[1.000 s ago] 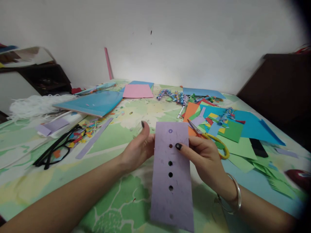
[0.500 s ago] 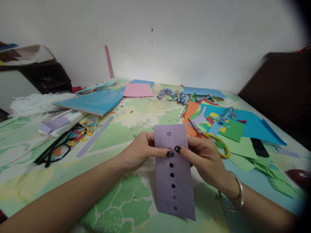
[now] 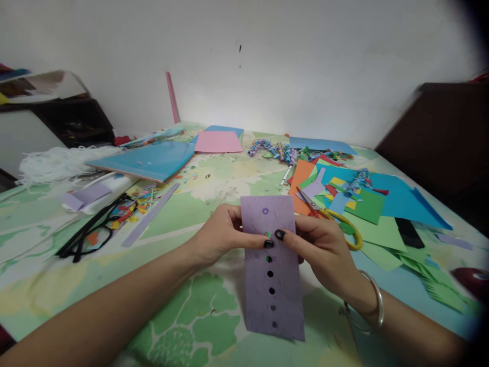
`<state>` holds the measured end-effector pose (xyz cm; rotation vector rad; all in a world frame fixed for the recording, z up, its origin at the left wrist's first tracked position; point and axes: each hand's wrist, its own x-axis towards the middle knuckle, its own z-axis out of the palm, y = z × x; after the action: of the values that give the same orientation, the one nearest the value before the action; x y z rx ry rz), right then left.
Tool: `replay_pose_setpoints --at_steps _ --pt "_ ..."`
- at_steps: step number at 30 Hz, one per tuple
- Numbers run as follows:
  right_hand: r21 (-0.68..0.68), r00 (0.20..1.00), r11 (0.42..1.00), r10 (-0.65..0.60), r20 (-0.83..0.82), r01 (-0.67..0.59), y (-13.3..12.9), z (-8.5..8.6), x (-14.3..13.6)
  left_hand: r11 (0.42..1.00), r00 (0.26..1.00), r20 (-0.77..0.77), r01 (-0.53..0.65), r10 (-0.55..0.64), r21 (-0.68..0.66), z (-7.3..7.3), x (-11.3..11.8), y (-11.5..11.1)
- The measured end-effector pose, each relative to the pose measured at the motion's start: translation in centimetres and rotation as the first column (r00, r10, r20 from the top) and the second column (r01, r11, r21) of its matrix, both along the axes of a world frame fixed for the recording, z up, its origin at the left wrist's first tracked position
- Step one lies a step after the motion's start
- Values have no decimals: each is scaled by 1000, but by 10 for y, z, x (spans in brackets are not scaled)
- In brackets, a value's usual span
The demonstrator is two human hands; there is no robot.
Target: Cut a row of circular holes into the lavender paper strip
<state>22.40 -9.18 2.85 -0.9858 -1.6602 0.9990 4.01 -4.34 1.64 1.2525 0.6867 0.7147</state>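
A purple paper strip (image 3: pixel 280 285) with a column of punched holes and a small ring mark near its top is held up over the table. My left hand (image 3: pixel 225 232) pinches its left edge, thumb across the front and fingers behind. On the right edge, my right hand (image 3: pixel 324 244) grips in the same way, its thumb tip close to the left thumb. Green shows through two of the upper holes. The fingers behind the paper are mostly hidden.
Yellow-handled scissors (image 3: pixel 353 232) lie on coloured paper sheets (image 3: pixel 397 199) at the right. Black glasses (image 3: pixel 91 234), scraps and a blue folder (image 3: pixel 148 160) are at the left. Pink paper (image 3: pixel 219 141) and curled paper pieces (image 3: pixel 280 151) lie farther back.
The lower end of the purple strip has shifted slightly up and left. Green now shows in two upper holes. Both hands keep their hold.
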Motion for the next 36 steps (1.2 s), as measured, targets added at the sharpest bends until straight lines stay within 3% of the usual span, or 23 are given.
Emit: replay_pose_setpoints --at_steps 6,11,21,36 --pt "15 999 999 -37 4 37 1 -2 0 1000 999 40 19 -20 21 -3 0 2" --pt "27 999 999 -31 -24 31 1 -3 1 995 990 100 98 -95 -22 -6 1 -2" --pt "76 1000 997 -30 8 29 -1 -1 1 988 986 105 138 -130 -75 -7 2 -3" --pt "67 999 998 -24 37 21 0 -2 2 993 991 86 110 -105 -44 -5 2 -2"
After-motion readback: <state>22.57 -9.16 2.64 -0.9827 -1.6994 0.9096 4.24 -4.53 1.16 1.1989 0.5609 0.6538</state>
